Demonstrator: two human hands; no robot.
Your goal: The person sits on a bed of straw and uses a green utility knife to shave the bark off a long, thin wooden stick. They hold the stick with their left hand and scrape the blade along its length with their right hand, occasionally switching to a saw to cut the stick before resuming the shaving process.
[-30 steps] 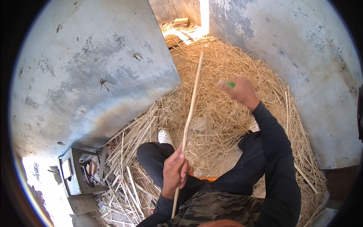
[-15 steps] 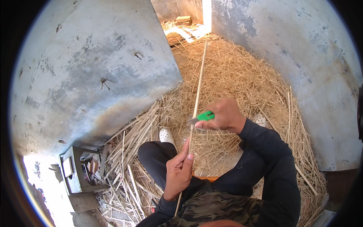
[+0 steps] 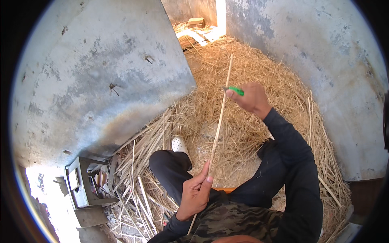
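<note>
My left hand [image 3: 195, 195] is closed around the lower part of a long, thin, pale wooden strip [image 3: 220, 125], thumb and fingers pinching it. From my lap the strip slants up and away, its far end above the straw. Farther along it, my right hand [image 3: 252, 97] is closed on a green-handled knife [image 3: 236, 90]. The knife's short dark blade meets the strip at its upper part, with the thumb close beside it. Most of the handle is hidden inside my right fist.
Straw-like shavings [image 3: 251, 69] cover the floor ahead. Split strips [image 3: 150, 139] lie piled at left. A small wooden stool [image 3: 81, 182] lies near the lower left. Grey walls [image 3: 105, 73] stand on both sides. My white clog [image 3: 179, 145] rests on the shavings; a brick [image 3: 196, 22] lies far off.
My right hand and the knife have moved away from me along the strip, toward its far end. The strip's far end has swung right and nearer. My left hand has shifted slightly.
</note>
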